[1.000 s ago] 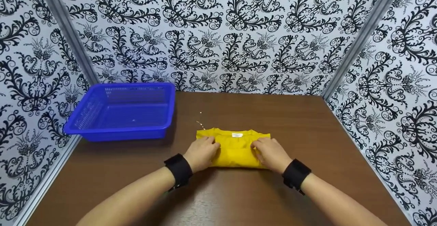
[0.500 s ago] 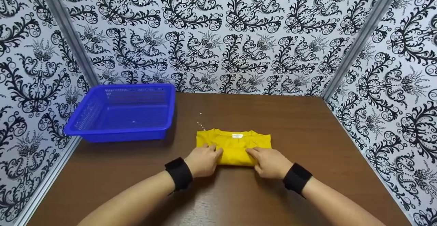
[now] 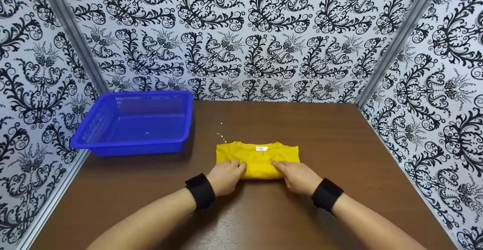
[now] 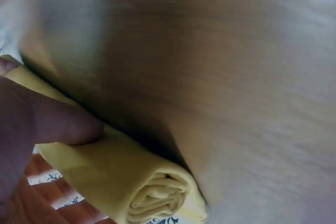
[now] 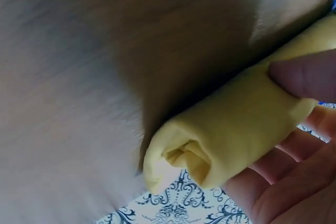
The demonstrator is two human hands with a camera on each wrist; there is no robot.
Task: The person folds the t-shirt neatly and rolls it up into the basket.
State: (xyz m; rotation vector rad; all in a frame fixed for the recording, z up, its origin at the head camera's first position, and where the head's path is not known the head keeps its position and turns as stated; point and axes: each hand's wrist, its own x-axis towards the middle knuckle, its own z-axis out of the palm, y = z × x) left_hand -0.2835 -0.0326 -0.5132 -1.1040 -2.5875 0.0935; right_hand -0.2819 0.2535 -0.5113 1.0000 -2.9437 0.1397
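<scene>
A yellow T-shirt (image 3: 259,171) lies on the table in the head view, its near part rolled up and its neckline with a white label (image 3: 261,148) at the far side. My left hand (image 3: 223,177) grips the left part of the roll, and my right hand (image 3: 302,177) holds the right part. In the left wrist view the thumb (image 4: 68,124) presses the near side of the rolled cloth (image 4: 113,174), whose coiled end shows. The right wrist view has the other thumb (image 5: 307,77) on the roll (image 5: 236,114), with fingers around its far side.
A blue plastic basket (image 3: 130,144) with perforated walls stands at the back left of the brown table (image 3: 302,125). Patterned panels (image 3: 234,42) enclose the back and both sides. Small pale specks (image 3: 222,136) mark the tabletop behind the shirt.
Both hands have shifted from the top of the shirt to its near edge and now grip the roll there. The near edge has moved slightly away from the person, shortening the shirt.
</scene>
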